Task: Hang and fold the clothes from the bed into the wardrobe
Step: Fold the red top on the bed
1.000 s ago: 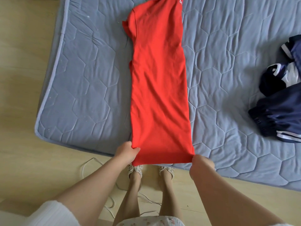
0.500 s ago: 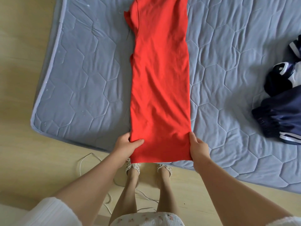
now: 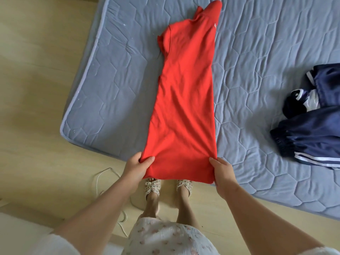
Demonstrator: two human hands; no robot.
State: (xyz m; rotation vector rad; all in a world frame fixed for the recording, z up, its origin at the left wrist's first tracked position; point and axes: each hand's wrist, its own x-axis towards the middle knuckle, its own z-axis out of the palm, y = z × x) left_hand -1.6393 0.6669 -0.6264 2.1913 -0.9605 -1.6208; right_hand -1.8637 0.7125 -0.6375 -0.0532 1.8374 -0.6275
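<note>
A red shirt [image 3: 185, 100], folded lengthwise into a long narrow strip, lies on the blue-grey quilted mattress [image 3: 114, 85], its collar end far from me. Its near hem hangs over the mattress edge above my feet. My left hand [image 3: 137, 167] pinches the hem's left corner, thumb on top of the cloth. At the hem's right corner my right hand [image 3: 221, 173] grips the cloth, thumb on top as well. The hem is lifted slightly off the bed between both hands.
A navy tracksuit with white stripes [image 3: 311, 129] lies crumpled at the mattress's right side. A white cable [image 3: 103, 173] trails on the pale wooden floor beside my sandalled feet [image 3: 152, 186]. A pale surface [image 3: 16, 234] shows at the lower left.
Both hands keep hold of the hem corners and have raised the hem a little. The view has drawn back, so the shirt's collar end now shows.
</note>
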